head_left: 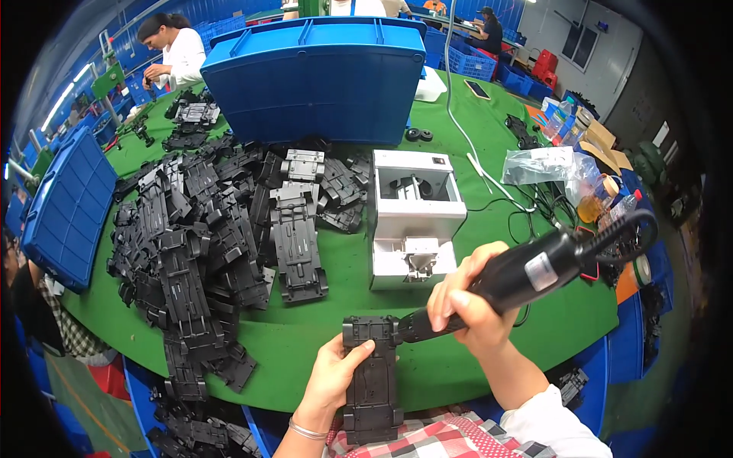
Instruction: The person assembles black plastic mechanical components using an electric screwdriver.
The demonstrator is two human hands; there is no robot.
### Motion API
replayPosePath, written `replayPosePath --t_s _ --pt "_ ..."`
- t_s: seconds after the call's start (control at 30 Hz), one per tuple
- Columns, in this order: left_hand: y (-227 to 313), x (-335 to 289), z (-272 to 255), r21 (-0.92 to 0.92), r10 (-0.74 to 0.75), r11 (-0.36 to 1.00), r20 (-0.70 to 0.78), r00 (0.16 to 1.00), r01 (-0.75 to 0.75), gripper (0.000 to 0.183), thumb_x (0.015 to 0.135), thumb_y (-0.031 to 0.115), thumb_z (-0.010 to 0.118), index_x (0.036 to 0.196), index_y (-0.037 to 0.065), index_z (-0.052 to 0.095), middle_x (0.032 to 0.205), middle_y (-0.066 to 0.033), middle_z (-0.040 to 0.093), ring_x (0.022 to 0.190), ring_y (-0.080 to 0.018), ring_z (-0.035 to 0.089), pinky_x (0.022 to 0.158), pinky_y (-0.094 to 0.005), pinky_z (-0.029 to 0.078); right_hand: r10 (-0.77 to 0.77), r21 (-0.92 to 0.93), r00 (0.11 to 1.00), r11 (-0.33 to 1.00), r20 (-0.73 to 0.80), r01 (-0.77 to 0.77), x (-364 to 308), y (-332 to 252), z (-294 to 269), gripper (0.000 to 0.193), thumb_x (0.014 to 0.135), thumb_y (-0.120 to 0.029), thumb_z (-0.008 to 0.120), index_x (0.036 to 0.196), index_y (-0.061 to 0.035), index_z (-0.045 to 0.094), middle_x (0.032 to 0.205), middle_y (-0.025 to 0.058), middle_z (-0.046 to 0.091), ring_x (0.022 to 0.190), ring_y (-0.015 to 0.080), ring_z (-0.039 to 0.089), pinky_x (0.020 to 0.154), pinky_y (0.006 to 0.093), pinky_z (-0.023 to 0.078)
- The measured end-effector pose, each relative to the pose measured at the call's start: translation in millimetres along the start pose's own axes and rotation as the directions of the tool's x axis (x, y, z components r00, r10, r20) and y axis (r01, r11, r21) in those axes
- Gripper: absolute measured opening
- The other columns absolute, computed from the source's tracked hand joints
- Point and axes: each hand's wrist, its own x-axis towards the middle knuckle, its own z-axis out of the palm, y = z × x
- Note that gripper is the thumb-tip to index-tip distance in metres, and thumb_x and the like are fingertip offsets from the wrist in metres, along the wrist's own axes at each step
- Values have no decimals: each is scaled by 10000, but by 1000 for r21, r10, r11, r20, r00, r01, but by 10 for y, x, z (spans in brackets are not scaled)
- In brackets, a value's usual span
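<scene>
A flat black plastic toy car chassis (372,389) stands lengthwise close to my body at the table's front edge. My left hand (330,379) grips it from the left side, thumb lying across its face. Wrapped around a thick black electric screwdriver (528,269) is my right hand (481,309). The screwdriver lies slanted, its narrow front end at the chassis's upper right corner. The tip itself is hidden there, so contact with a screw cannot be made out. Just beyond my hands sits a white screw feeder (418,217).
A large heap of black chassis (183,252) covers the green table's left half. Blue bins (313,84) stand tilted behind and at the left. Cables, a plastic bag (538,164) and bottles (595,200) crowd the right. A co-worker (179,53) works at the far left.
</scene>
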Motion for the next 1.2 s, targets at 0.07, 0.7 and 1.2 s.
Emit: replayPosePath --t_s 0.07,0.7,1.2 --pt "17 -12 38 -7 -14 1000 1 1000 14 246 845 11 538 1079 -65 517 977 -143 614 830 -245 633 746 -352 541 69 -30 997 997 30 -68 -61 43 -4 308 745 45 535 951 -63 333 585 99 478 444 205 503 455 345 457" --pt "-149 -49 -27 -30 -87 996 0 996 87 243 871 59 542 1074 -71 509 961 -169 616 804 -265 643 706 -359 552 -463 -297 863 869 -203 396 921 -1 -271 246 765 66 564 961 -18 441 664 54 546 552 144 567 569 288 479" --pt "-148 17 65 15 -118 993 -16 993 118 261 862 64 580 1085 -63 536 967 -91 626 838 -122 592 755 -254 490 -25 -326 1000 945 6 26 580 111 -200 252 749 101 521 926 -8 378 624 96 515 503 178 549 490 300 488"
